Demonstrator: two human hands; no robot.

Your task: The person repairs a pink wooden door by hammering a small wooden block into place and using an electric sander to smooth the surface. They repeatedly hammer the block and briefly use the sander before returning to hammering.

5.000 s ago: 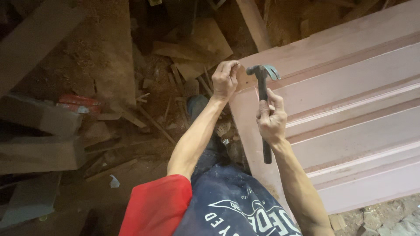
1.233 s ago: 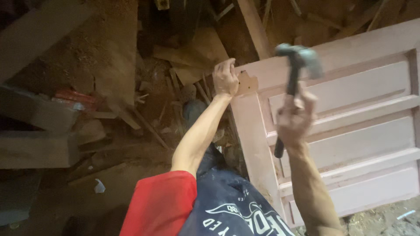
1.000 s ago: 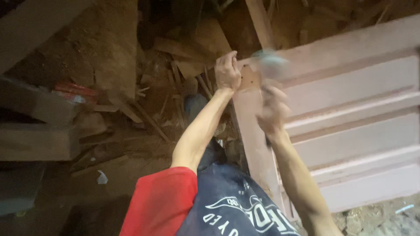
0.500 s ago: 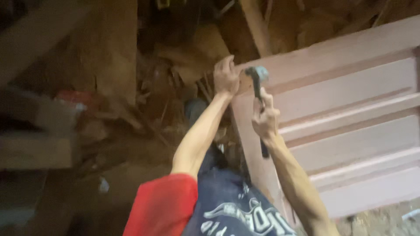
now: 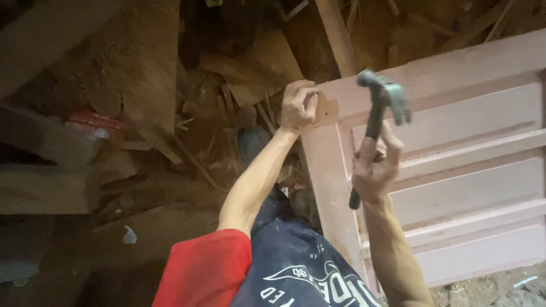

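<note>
Right hand clenched round claw hammer handle, head raised above pink panelled door; left hand fingers pinching small wooden piece at door's upper-left corner

Dim workshop; dirt floor strewn with wood scraps, planks.

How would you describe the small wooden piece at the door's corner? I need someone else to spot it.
Start at the pale pink panelled door on the right. At its upper left corner, the left hand pinches a small wooden piece. It is bare tan wood with a notched edge, unlike the painted frame.
</note>
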